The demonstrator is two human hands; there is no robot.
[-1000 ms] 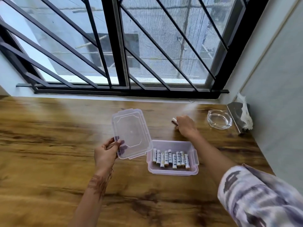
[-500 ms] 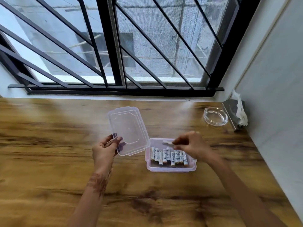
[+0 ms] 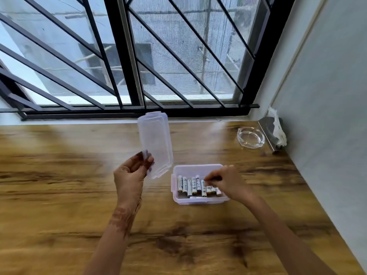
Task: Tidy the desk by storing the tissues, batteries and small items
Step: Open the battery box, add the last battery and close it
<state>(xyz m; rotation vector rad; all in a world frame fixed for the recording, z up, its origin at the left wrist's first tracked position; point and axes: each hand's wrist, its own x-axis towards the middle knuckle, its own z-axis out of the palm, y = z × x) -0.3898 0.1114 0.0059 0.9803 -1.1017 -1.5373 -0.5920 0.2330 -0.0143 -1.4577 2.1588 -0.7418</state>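
A clear plastic box sits on the wooden desk with several white batteries lying side by side in it. My right hand reaches into the right half of the box, its curled fingertips pinching a battery down among the others. My left hand holds the box's clear lid by its lower edge, tilted nearly upright just left of the box. A white tissue sticks out of a metal holder in the far right corner.
A glass ashtray stands beside the tissue holder near the grey wall on the right. A barred window runs along the desk's far edge.
My right hand carried a battery from the far desk to the box and lowered it into the row. My left hand turned the lid from flat to nearly upright.
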